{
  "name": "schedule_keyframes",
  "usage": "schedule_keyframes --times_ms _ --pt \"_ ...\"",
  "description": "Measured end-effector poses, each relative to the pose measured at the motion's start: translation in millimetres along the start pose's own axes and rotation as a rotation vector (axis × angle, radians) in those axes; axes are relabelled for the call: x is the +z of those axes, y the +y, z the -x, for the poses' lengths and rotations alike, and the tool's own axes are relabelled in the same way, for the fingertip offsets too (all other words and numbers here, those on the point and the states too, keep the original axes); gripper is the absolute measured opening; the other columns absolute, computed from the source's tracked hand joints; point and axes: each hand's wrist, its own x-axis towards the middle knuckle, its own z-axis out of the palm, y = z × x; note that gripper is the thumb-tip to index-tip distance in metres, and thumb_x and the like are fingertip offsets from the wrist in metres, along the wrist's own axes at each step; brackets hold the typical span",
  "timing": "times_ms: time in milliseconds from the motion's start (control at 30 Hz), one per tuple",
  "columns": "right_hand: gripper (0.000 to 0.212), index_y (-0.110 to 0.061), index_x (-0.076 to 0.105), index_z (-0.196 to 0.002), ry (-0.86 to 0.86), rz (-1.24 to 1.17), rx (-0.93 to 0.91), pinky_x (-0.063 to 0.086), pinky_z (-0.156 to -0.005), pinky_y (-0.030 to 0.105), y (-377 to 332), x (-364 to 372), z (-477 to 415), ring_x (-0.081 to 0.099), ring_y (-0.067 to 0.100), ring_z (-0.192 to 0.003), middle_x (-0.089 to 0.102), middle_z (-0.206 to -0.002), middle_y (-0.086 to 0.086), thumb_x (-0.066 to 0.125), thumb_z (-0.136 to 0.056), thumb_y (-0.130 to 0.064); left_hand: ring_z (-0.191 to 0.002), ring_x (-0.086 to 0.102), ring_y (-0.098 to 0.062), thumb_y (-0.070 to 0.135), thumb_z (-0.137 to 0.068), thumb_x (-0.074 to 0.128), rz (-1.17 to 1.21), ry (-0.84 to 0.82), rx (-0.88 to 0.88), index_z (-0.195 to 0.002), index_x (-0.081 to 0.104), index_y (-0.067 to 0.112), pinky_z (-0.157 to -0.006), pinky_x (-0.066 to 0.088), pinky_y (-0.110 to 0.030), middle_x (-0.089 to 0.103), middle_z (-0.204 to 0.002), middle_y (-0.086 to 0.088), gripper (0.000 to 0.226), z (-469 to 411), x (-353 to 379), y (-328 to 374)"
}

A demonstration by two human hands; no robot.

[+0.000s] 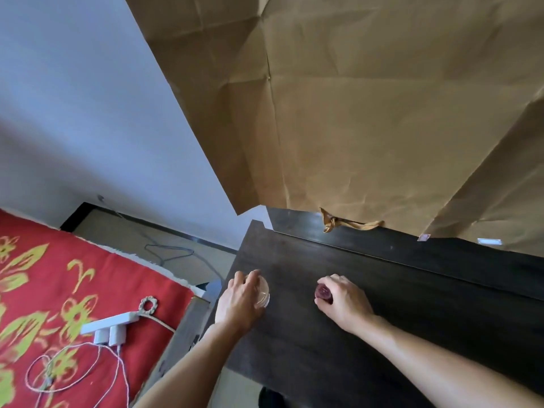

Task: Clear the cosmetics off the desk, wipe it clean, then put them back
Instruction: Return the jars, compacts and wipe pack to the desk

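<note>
Standing on the dark wooden desk (397, 293), a round pale jar (264, 292) is grasped by the left hand (239, 303); beside it a small dark-red bottle (323, 292) is gripped by the right hand (344, 303).

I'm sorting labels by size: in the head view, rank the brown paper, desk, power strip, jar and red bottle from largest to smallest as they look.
1. brown paper
2. desk
3. power strip
4-5. jar and red bottle: both are small and mostly covered, so they are not ranked against each other.
</note>
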Motion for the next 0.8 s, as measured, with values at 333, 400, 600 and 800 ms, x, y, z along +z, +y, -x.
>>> schedule_keyframes --times_ms 333,400,600,800 --pt "0.034 -0.020 0.055 -0.109 0.108 0.010 0.180 0.047 -0.070 0.034 -47.7 18.3 -90.2 0.063 0.026 -0.090 0.061 -0.102 0.001 0.065 -0.081 -0.037 -0.119 0.044 -0.027 0.030 -0.081 0.067 -0.007 -0.056 0.175 -0.139 0.029 0.027 -0.084 0.049 -0.039 0.039 -0.132 -0.004 0.070 -117.0 -13.3 -21.6" --pt "0.030 -0.019 0.053 -0.104 0.147 0.019 0.213 0.044 -0.065 0.031 -53.8 24.1 -108.6 0.064 0.026 -0.087 0.061 -0.100 0.002 0.067 -0.081 -0.033 -0.117 0.045 -0.028 0.027 -0.081 0.067 -0.017 -0.065 0.228 -0.139 0.029 0.026 -0.083 0.049 -0.040 0.039 -0.130 -0.005 0.068 -140.1 -13.1 -22.7" --pt "0.020 -0.020 0.052 -0.086 0.179 0.036 0.320 0.049 -0.057 0.036 -64.1 56.9 -135.5 0.064 0.027 -0.075 0.054 -0.094 0.001 0.070 -0.078 -0.021 -0.110 0.047 -0.030 0.019 -0.076 0.069 -0.008 -0.108 0.377 -0.137 0.034 0.023 -0.077 0.048 -0.039 0.042 -0.121 -0.006 0.071 -181.3 1.5 -34.8" --pt "0.022 -0.020 0.057 -0.095 0.164 -0.034 0.347 0.052 -0.067 0.038 -62.0 63.5 -134.6 0.065 0.025 -0.081 0.053 -0.108 -0.001 0.070 -0.078 -0.020 -0.115 0.044 -0.032 0.018 -0.078 0.068 -0.015 -0.132 0.470 -0.143 0.033 0.019 -0.086 0.045 -0.039 0.042 -0.127 -0.011 0.074 -193.7 2.2 -38.6"
